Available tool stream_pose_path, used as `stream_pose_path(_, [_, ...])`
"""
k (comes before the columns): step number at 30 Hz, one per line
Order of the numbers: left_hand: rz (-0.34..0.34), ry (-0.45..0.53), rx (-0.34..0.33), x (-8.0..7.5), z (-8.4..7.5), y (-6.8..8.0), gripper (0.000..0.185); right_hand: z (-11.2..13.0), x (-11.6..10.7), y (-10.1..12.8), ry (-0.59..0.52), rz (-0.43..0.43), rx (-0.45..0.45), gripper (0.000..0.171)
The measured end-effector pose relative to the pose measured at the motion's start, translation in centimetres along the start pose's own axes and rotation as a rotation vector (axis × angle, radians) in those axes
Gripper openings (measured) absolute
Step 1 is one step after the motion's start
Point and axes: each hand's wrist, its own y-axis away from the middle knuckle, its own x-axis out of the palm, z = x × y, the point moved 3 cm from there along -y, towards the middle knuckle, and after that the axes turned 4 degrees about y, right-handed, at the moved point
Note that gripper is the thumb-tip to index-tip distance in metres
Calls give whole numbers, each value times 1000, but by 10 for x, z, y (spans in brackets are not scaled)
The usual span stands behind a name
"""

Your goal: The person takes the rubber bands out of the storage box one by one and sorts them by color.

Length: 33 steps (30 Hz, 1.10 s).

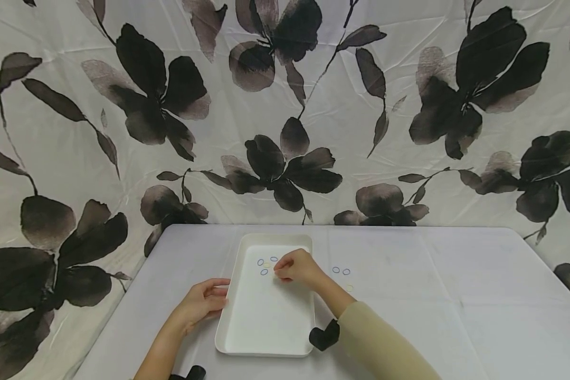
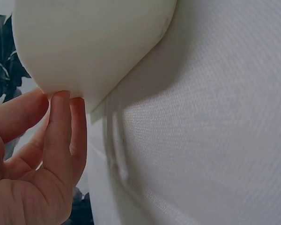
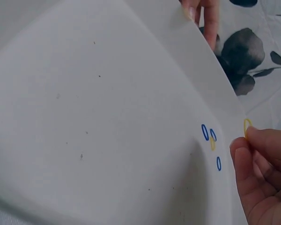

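A shallow, smooth white rectangular tray with rounded corners is shown on a bench covered in a finely woven pale cloth. The tray's left rim is touched by the left hand, its fingers lightly bent against the rounded edge, with nothing enclosed. Above the tray's far end, a small yellow ring of thin elastic is pinched between the curled fingers of the right hand. Three blue rings and one yellow ring are counted on the tray floor beside that hand in the right wrist view. Two further blue rings and a faint yellow one lie on the cloth just right of the tray. Faint dark specks are seen on the tray floor. A leaf-patterned drape in black and grey hangs behind the bench. The pinched ring is hidden by the hand in the head view.
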Motion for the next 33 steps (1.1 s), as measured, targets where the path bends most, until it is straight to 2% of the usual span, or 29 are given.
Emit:
stream_pose_path(5, [-1,0,-1,0,-1,0,55,3,-5,4,-11,-2,-1,5])
stream_pose_path(20, [-7,-13,2,0,0,0,54,0,-16,7,-31,-7,74,5])
stream_pose_path(33, [-10,-21,7,1,-1,0,54,2,-26,11,-111,-8,68,7])
